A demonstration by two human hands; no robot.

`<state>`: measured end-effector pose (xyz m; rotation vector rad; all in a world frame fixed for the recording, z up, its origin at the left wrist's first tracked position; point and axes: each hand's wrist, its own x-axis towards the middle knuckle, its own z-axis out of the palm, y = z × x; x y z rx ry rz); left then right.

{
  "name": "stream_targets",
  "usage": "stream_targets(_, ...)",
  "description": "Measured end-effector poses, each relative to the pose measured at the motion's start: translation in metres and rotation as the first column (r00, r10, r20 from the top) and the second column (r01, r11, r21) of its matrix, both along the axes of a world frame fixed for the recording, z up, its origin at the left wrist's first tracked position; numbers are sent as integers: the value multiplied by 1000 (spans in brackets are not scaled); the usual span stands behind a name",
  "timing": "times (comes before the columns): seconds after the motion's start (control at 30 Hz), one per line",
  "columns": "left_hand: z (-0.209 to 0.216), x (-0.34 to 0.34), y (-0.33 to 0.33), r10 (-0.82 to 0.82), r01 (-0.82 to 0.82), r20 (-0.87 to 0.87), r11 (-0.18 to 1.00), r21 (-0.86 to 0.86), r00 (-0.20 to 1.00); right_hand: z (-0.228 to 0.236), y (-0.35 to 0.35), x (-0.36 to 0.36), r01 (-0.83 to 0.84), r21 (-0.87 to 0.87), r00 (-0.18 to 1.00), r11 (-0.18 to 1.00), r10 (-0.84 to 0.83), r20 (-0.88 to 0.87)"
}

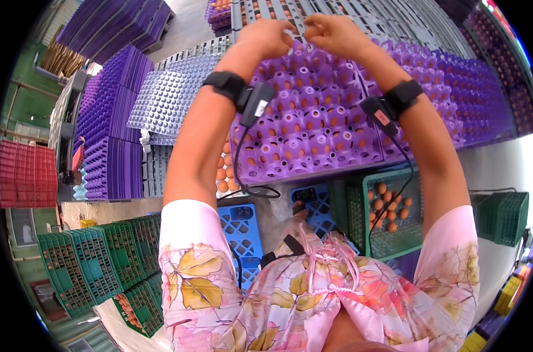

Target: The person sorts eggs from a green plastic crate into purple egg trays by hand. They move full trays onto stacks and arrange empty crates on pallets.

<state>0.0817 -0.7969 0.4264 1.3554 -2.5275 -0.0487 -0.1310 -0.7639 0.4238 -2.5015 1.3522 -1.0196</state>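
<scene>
Both arms reach forward over a broad block of purple egg trays point(304, 126) with brown eggs showing through their openings. At the far edge of the trays is my left hand point(267, 37), its fingers curled inward. Facing it across a small gap, my right hand point(335, 36) also has bent, closed fingers. What the fingertips of either hand hold, if anything, is too small to make out. Just beyond the hands run the grey slats of a rack point(366, 14), with brown eggs point(272, 10) among them at the left.
Stacked empty purple trays point(111, 111) and grey trays point(166, 97) stand left. A green crate point(360, 220) holding loose brown eggs sits below the trays at right. Blue plastic pallets point(241, 234) lie near my feet. More green crates point(105, 258) line the lower left; a red crate point(29, 175) stands far left.
</scene>
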Motion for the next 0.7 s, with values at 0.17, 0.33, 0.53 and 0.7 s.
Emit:
stream_targets(0.17, 54, -23, 140, -89, 446, -729, 839, 313, 678, 65, 188, -112, -741, 409, 507, 532, 45, 861)
stream_targets(0.33, -20, -124, 289, -253, 756, -743, 444, 480, 620, -53, 341, -210, -468, 543, 414, 697, -369, 832)
stream_targets(0.53, -295, -273, 343, -135, 285, -251, 478, 831, 959, -288, 378, -267, 11, 1000, 570, -21, -822, -24)
stream_targets(0.7, -290, -347, 357, 721, -65, 138, -129, 990, 680, -422, 389, -281, 506, 842, 781, 185, -512, -357)
